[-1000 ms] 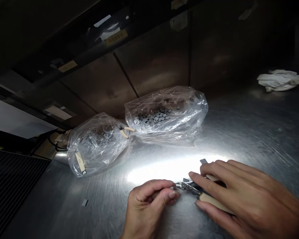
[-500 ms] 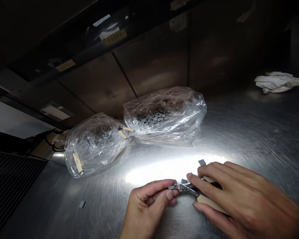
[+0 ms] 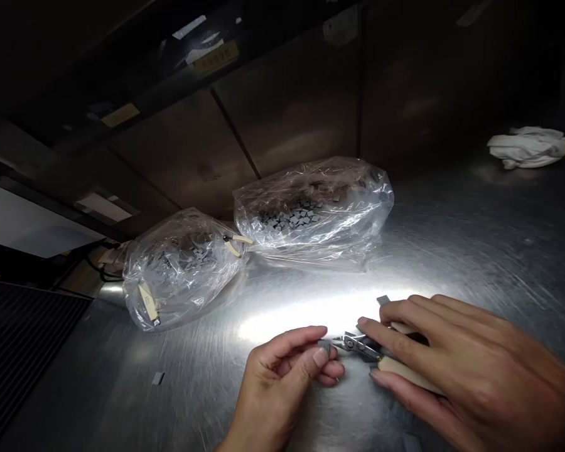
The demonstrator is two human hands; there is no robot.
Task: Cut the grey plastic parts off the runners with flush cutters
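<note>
My left hand (image 3: 282, 376) pinches a small grey square piece (image 3: 324, 346) between thumb and forefinger, low at the centre of the steel table (image 3: 452, 251). My right hand (image 3: 456, 370) is wrapped round a small pair of cutting pliers (image 3: 362, 346) with cream handles, its forefinger lying along the top. The plier jaws point left and sit just right of the grey piece, a small gap between them. A loose grey piece (image 3: 383, 300) lies just beyond my right fingers.
Two clear plastic bags of grey pieces lie behind: one at the left (image 3: 179, 270), one at the centre (image 3: 315, 210). A white rag (image 3: 532, 145) lies far right. Another grey piece (image 3: 157, 378) lies at the left. The table's left edge drops to a dark floor.
The plier jaws were on the piece in my left fingers half a second ago; now they have drawn slightly apart from it. Both hands stay in about the same place.
</note>
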